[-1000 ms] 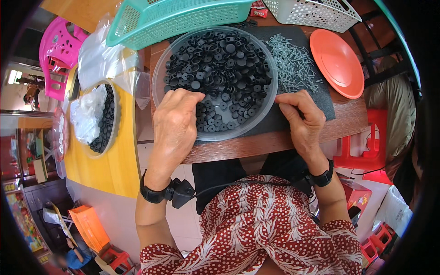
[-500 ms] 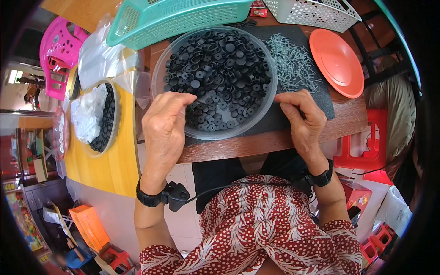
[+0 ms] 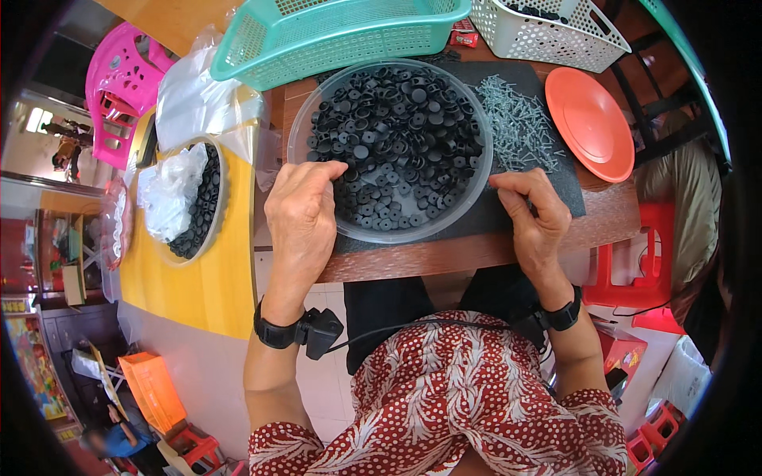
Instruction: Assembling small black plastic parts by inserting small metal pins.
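Note:
A round clear plastic basin (image 3: 476, 194) stands in front of me, holding many small round black plastic caps (image 3: 397, 119), some with a centre hole. My left hand (image 3: 305, 214) is over the basin's left rim, fingers curled and pinched above the caps. Anything between those fingertips is hidden. Just outside the right rim is my right hand (image 3: 540, 218), its index finger bent over the thumb. Whatever it holds is too small or hidden to name. A pile of silver screws (image 3: 516, 123) lies beyond it on a dark mat (image 3: 567, 186).
Behind the basin stands a green basket (image 3: 349, 44), with a white basket (image 3: 556, 40) to its right. An orange plate (image 3: 590, 123) lies at the right. On the yellow table (image 3: 198, 297), a second tub (image 3: 221, 214) holds black caps and a plastic bag (image 3: 171, 190).
The whole view has shifted, so the table and hands appear a little farther right. Both hands keep nearly the same pose and place beside the basin.

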